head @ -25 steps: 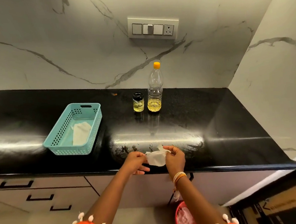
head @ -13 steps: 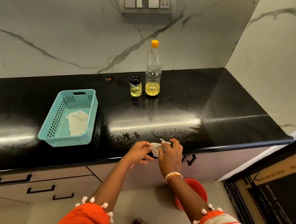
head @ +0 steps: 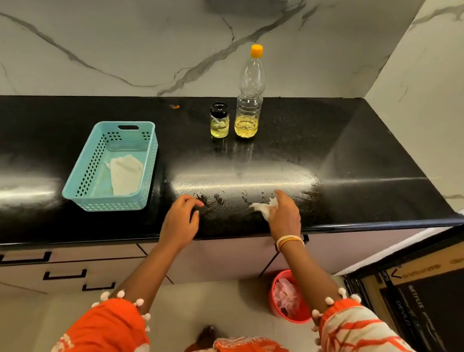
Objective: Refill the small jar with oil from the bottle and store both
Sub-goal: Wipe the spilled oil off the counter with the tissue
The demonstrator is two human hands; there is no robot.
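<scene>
Stood a teal basket at the left of the black surface with a white cloth lying inside; hovered near its front corner the left hand, grip loose and holding nothing. Stood capped and upright toward the back, just beside each other, the small jar and the oil bottle, both part full. Pinched a crumpled tissue in the right hand, pressed to the smeared front edge; best wiped in overlapping strokes with fresh folds, probably before storing both in the basket.
</scene>
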